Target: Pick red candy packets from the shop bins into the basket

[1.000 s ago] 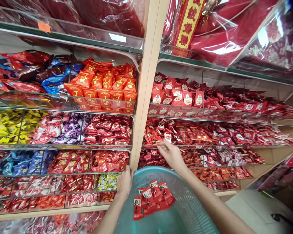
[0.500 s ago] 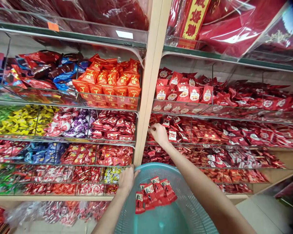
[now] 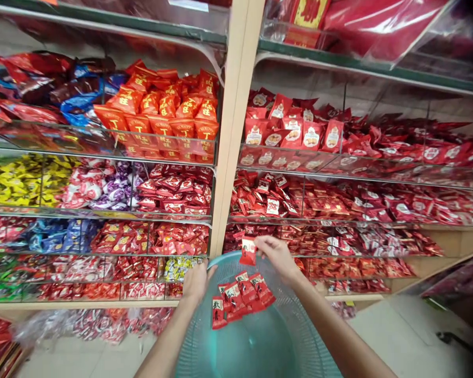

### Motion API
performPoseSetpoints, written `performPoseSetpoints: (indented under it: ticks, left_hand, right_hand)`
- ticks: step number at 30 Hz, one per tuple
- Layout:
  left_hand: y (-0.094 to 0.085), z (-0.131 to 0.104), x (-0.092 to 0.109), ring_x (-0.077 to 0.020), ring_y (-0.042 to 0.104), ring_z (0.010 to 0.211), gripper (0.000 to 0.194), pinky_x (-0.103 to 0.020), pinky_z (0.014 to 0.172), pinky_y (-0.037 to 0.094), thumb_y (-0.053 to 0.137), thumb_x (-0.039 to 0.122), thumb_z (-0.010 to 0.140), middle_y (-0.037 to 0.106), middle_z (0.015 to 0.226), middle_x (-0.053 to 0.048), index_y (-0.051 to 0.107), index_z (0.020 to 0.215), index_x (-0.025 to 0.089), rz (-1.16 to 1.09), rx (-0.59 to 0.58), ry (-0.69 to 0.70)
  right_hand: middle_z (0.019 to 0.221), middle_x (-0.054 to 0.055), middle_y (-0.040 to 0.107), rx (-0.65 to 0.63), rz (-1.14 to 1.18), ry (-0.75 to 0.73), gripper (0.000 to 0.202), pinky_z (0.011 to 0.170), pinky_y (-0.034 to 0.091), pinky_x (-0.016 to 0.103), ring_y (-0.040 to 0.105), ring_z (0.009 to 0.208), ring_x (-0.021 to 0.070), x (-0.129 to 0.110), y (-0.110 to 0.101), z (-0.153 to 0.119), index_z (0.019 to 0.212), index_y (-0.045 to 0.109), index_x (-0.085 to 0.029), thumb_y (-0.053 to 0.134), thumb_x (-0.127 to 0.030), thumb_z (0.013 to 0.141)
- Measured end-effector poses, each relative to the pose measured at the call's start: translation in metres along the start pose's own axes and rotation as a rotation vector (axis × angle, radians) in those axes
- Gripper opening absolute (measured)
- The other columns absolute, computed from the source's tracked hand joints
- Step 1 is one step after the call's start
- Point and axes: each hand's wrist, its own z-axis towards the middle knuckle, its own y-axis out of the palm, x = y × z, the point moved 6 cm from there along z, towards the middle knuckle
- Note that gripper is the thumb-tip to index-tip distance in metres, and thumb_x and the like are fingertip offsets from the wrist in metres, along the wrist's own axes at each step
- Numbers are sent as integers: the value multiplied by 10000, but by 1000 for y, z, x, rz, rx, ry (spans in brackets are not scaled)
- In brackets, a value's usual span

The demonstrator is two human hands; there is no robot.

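Observation:
My left hand (image 3: 196,281) grips the rim of a teal plastic basket (image 3: 256,344), its thumb over the edge. Between thumb and fingers, my right hand (image 3: 278,255) pinches a small red and white candy packet (image 3: 248,251), held just above the basket's far rim. Several matching red packets (image 3: 236,300) lie together inside the basket, toward its far side. Behind my right hand is a shelf bin of similar red packets (image 3: 266,197).
Shelves with clear bins of wrapped sweets rise in front, split by a wooden upright (image 3: 230,126). Orange-red bags (image 3: 167,115) stand at upper left and yellow sweets (image 3: 21,181) below. Plastic bags of sweets (image 3: 102,321) lie on the floor (image 3: 90,362) under the lowest shelf.
My right hand has come out of the shelf bin, down and toward the basket, with a red candy packet in its fingers. My left hand stays on the rim; the view has tilted down.

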Motion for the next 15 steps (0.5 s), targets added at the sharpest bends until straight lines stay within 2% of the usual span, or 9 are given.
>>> performPoseSetpoints:
  ticks: [3, 7, 10, 15]
  left_hand:
    - [1, 2, 1, -267, 649, 793, 400, -308, 628, 430, 309, 482, 878, 690, 825, -101, 569, 997, 202, -5, -22, 19]
    - [0, 5, 3, -248, 644, 819, 365, -291, 651, 422, 351, 466, 872, 686, 866, -95, 577, 1017, 220, -15, -55, 33]
    - [-2, 7, 5, -235, 645, 823, 324, -277, 652, 414, 384, 453, 865, 689, 864, -77, 583, 1004, 237, -21, -56, 43]
    - [-3, 8, 7, -232, 646, 813, 318, -274, 638, 405, 381, 447, 868, 688, 837, -79, 586, 969, 226, -30, -66, 34]
  right_hand:
    - [534, -36, 544, -96, -21, 115, 304, 516, 360, 211, 467, 501, 85, 51, 5, -9, 683, 610, -149, 616, -453, 685]
    - [454, -49, 509, -108, -66, 230, 336, 457, 327, 208, 436, 432, 86, 103, 2, -11, 635, 569, -158, 613, -491, 641]
    - [411, -56, 475, -90, -102, 238, 344, 415, 291, 206, 384, 379, 76, 121, -5, -10, 579, 534, -165, 606, -499, 618]
    - [391, -50, 449, -21, -154, 212, 312, 408, 308, 226, 372, 371, 82, 125, -17, -8, 502, 513, -176, 630, -448, 600]
